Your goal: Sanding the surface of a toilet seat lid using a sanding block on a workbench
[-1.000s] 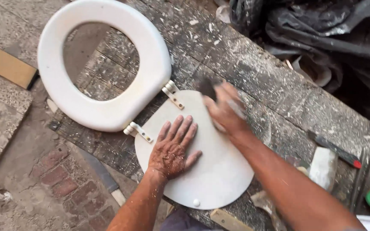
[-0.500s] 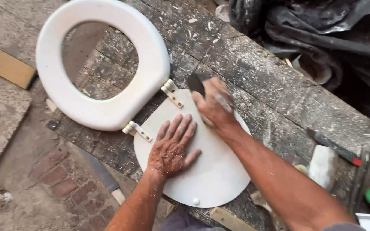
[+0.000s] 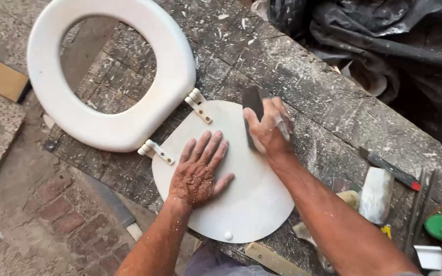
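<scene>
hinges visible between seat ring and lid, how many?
2: one hinge near the right hand, the other hinge left of the left hand. None looks hidden.

No packages, labels, signs, screens.

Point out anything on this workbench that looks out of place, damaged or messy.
The seat ring hangs well past the bench edge, held only by the hinges. White dust and chips litter the bench top. The left hand presses the lid flat; the right hand grips a dark block. No cracks show.
</scene>
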